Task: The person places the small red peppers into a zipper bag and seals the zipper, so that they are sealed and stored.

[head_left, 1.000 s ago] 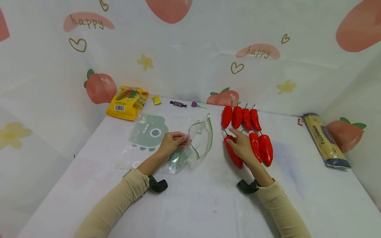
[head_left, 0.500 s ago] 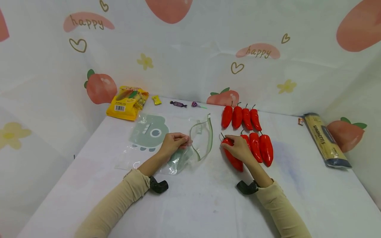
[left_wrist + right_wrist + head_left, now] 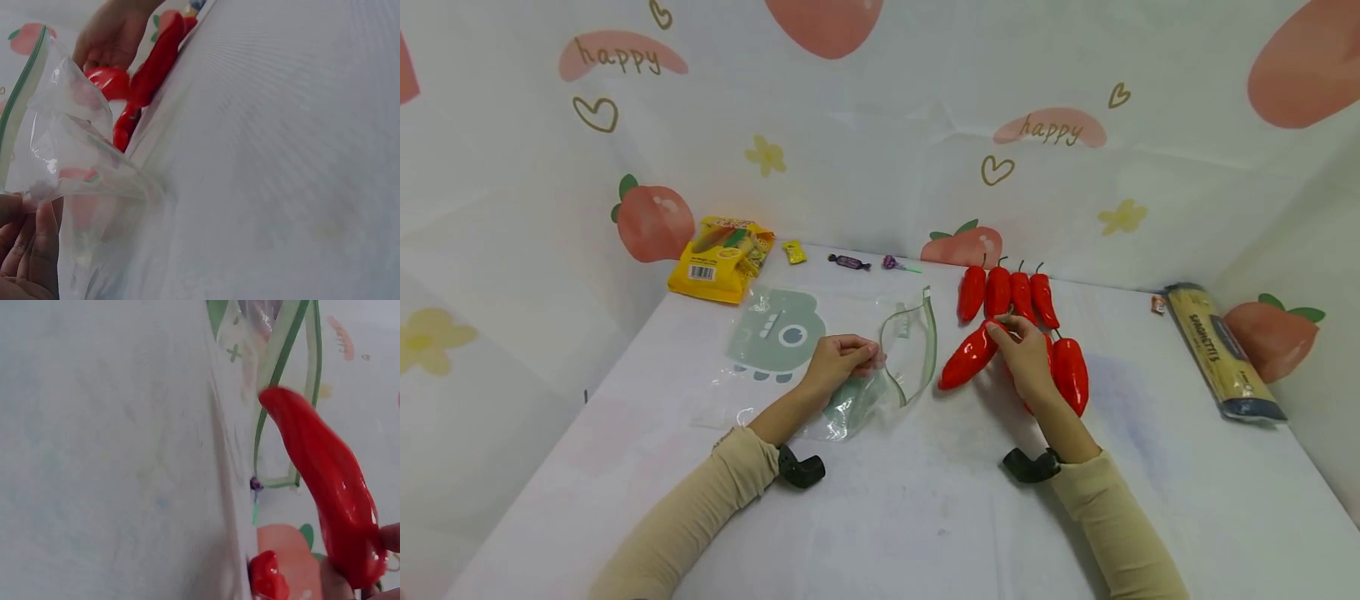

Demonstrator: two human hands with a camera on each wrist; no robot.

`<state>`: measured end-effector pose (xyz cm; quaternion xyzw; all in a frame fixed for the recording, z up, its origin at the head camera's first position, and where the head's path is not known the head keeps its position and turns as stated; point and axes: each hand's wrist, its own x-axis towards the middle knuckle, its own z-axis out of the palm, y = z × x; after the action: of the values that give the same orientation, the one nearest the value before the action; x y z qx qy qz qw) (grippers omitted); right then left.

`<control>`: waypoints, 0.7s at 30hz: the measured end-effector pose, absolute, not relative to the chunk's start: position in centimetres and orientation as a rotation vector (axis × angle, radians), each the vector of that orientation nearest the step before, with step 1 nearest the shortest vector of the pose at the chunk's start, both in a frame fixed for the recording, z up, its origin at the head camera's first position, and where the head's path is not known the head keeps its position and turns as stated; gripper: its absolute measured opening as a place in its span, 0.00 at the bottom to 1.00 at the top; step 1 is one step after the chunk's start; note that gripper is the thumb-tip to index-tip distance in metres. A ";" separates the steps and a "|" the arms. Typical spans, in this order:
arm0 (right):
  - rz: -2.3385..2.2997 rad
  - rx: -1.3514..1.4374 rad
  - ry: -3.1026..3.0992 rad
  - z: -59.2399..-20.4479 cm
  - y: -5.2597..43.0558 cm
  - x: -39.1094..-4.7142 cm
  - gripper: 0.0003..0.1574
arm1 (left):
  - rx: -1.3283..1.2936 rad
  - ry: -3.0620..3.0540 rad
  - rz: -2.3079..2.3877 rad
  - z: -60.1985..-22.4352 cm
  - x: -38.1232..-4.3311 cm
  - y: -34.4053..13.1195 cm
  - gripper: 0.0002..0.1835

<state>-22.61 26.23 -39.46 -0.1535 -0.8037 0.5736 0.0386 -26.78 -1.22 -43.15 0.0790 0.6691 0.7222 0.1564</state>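
Observation:
My left hand (image 3: pixel 841 362) pinches the edge of a clear zip bag (image 3: pixel 775 333) printed with a green cartoon dinosaur. The bag's green-rimmed mouth (image 3: pixel 931 333) gapes toward the right. Between the thumb and fingers of my right hand (image 3: pixel 1027 350) is a red chili pepper (image 3: pixel 967 360), gripped at its stem end. In the right wrist view that chili pepper (image 3: pixel 322 481) has its tip toward the bag's opening, apart from it. More red chili peppers (image 3: pixel 1070 375) lie under and beside my right hand, partly hidden by it. Behind them is a row of red chili peppers (image 3: pixel 972 293).
A yellow candy bag (image 3: pixel 715 262) stands at the back left. Along the back lie a yellow candy (image 3: pixel 793 252), a purple wrapped candy (image 3: pixel 849 262) and a lollipop (image 3: pixel 891 263). At the right are a spaghetti pack (image 3: pixel 1221 354) and a small wrapped candy (image 3: pixel 1157 306).
My right hand has taken hold of the leftmost front chili pepper, lifted it and swung its tip leftward toward the bag. The left hand has stayed in place on the bag.

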 end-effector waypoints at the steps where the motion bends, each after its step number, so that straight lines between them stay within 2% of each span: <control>1: 1.805 -0.494 -2.399 -39.3 26.2 -22.6 0.33 | 0.233 1.911 2.071 -43.1 -26.7 -1.2 0.13; 11: 2.037 -0.639 -1.868 -37.7 25.4 -23.1 0.27 | 0.295 1.950 2.066 -43.2 -26.4 -0.8 0.12; 16: 2.078 -0.582 -1.886 -37.9 23.9 -23.3 0.33 | 0.342 1.995 2.048 -43.1 -26.2 -0.7 0.13; 21: 2.015 -0.534 -2.026 -39.4 22.4 -23.5 0.28 | 0.369 2.024 2.052 -42.9 -26.0 -0.6 0.12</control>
<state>-23.53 22.40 -39.38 -0.1824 -0.6922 0.6884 0.1172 -26.01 -0.58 -42.87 0.1260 0.6919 0.7012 0.1177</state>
